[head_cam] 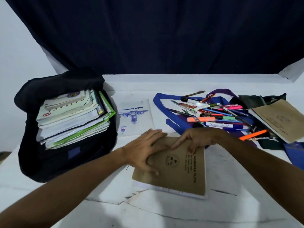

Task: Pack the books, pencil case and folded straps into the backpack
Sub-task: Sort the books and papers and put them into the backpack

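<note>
Hands: left hand (144, 149) flat on brown book (179, 168), right hand (195, 139) pinching its far edge, table (238, 186).

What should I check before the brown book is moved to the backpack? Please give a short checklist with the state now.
1. Both hands on the brown book: ok; left hand lies flat, right hand curls over its far edge.
2. Firm grip under the book: cannot tell.
3. Backpack open: ok.
4. Room on the book stack: not ok; it is tall and stands above the opening.
5. Path clear: ok; the white booklet lies flat and farther back.
6. Pens packed: not ok, loose on the straps.
</note>
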Demonstrator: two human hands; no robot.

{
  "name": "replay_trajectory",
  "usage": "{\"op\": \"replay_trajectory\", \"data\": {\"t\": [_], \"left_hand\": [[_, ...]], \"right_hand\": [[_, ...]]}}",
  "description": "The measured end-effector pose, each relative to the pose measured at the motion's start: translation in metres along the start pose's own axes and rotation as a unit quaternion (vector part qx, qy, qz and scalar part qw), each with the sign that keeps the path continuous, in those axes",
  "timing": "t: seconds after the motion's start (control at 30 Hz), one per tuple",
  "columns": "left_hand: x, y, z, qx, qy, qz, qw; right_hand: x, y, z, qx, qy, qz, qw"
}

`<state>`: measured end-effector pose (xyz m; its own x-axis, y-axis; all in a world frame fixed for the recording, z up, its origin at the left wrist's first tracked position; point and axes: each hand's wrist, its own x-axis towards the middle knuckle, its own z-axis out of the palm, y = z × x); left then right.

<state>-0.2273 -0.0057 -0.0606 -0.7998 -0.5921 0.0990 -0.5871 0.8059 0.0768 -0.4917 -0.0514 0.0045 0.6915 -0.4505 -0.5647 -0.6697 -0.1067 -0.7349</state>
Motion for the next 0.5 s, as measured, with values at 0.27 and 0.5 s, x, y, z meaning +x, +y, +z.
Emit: {"op": "replay_trajectory", "data": {"t": [0.27, 0.5], "left_hand": [[-0.011, 0.002, 0.019, -0.018, 0.003, -0.014, 1.0], [0.036, -0.001, 0.003, 0.011, 0.015, 0.016, 1.0]], "right_hand": [[0.004, -0.009, 0.042, -0.469, 0.168, -0.037, 0.866], [-0.018, 0.019, 0.043, -0.355, 0.269, -0.06, 0.893]]}}
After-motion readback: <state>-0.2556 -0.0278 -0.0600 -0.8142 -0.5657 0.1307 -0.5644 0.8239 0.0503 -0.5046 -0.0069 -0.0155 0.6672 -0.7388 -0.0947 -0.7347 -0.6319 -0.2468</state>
